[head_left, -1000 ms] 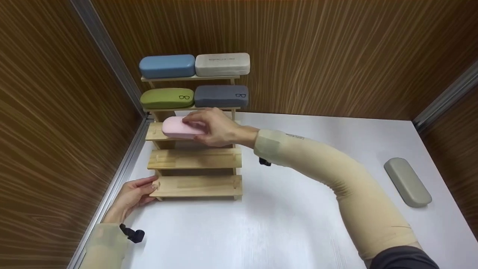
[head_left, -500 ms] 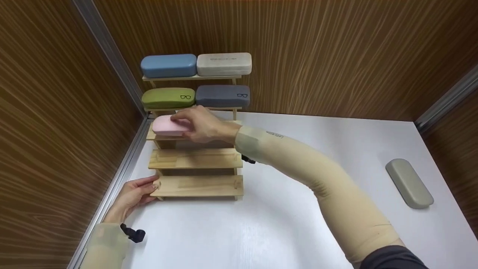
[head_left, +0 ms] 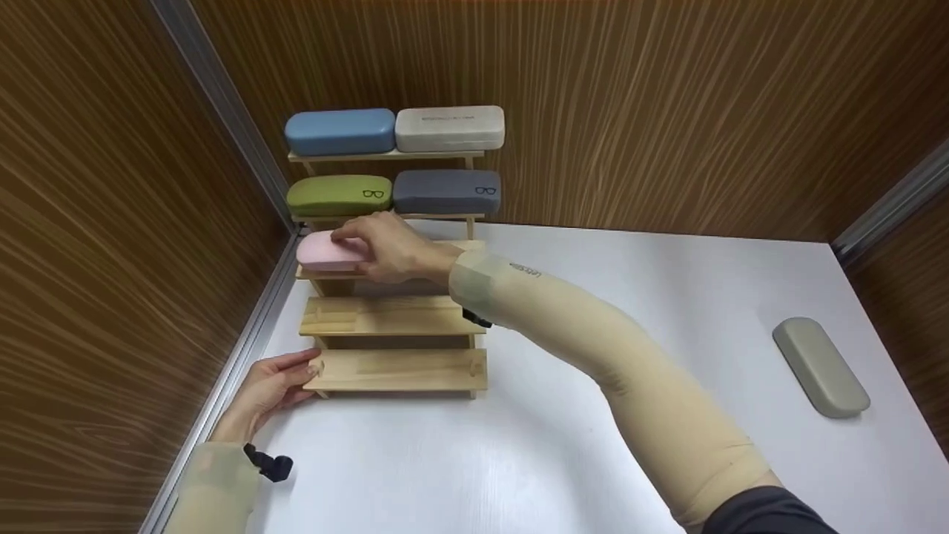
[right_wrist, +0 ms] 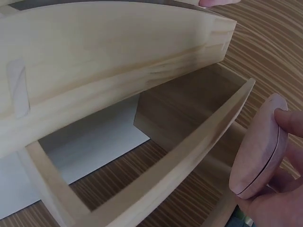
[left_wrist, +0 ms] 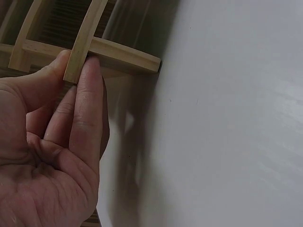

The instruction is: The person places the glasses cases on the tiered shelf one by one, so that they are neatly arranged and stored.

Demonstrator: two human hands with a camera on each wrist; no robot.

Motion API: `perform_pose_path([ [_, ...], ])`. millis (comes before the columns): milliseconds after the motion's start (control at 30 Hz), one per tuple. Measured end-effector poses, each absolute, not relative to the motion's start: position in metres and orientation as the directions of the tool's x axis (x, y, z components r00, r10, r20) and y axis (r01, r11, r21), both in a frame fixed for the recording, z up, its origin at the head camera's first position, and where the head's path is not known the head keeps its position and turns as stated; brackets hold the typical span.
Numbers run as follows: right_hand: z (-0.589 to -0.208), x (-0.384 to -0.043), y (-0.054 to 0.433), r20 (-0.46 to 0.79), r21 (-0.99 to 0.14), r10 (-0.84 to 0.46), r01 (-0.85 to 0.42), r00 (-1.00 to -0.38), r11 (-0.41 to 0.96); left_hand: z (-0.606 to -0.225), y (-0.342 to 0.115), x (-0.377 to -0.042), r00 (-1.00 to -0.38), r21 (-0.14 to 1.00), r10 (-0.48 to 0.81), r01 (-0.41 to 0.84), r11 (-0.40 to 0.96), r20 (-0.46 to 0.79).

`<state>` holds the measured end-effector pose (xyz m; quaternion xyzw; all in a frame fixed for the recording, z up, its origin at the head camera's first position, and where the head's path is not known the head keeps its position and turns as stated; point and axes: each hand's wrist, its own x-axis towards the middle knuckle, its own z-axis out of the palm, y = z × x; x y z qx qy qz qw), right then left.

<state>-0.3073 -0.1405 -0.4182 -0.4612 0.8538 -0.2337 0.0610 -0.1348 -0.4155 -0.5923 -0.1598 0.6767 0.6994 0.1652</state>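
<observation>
My right hand (head_left: 393, 248) grips a pink glasses case (head_left: 320, 253) from above, at the left end of the middle tier of a wooden stepped rack (head_left: 400, 371). In the right wrist view, thumb and fingers hold the pink case (right_wrist: 258, 144) on either side of its seam. Whether the case bears fully on the board cannot be seen. At the rack's lower left corner is my left hand (head_left: 263, 389); in the left wrist view its thumb and fingers pinch the end of a wooden board (left_wrist: 80, 52).
Blue (head_left: 339, 132) and white (head_left: 450, 128) cases sit on the top tier, green (head_left: 330, 195) and grey-blue (head_left: 437, 191) ones below. A grey-beige case (head_left: 821, 367) lies on the white table (head_left: 578, 445) at right. Wood-patterned walls (head_left: 667, 111) enclose the back and sides.
My right hand has carried the pink case leftward along the middle tier to its left end. The left hand keeps its hold on the rack. The head view has shifted slightly.
</observation>
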Motion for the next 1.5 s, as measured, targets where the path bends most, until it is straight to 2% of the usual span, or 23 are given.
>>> perform_pose_path([
  [367,-0.432,-0.314,-0.151,0.098,-0.460,-0.825,-0.761,-0.556,0.458,-0.593,-0.415,-0.135,-0.890,0.889,0.002,-0.456,-0.034,-0.456],
  [667,-0.438,-0.316,-0.156,0.078,-0.462,-0.810,-0.741,-0.582,0.488,-0.590,-0.414,-0.136,-0.892,0.892,-0.006,-0.451,-0.023,-0.451],
  [933,-0.443,-0.316,-0.158,0.128,-0.468,-0.819,-0.762,-0.559,0.447,-0.591,-0.414,-0.136,-0.887,0.887,-0.012,-0.461,0.000,-0.461],
  [1200,-0.445,-0.313,-0.156,0.102,-0.478,-0.804,-0.738,-0.586,0.477,-0.593,-0.414,-0.136,-0.887,0.887,-0.006,-0.462,-0.011,-0.462],
  [1500,-0.438,-0.313,-0.154,0.107,-0.431,-0.810,-0.761,-0.576,0.484,-0.592,-0.414,-0.136,-0.886,0.886,-0.014,-0.462,-0.018,-0.463],
])
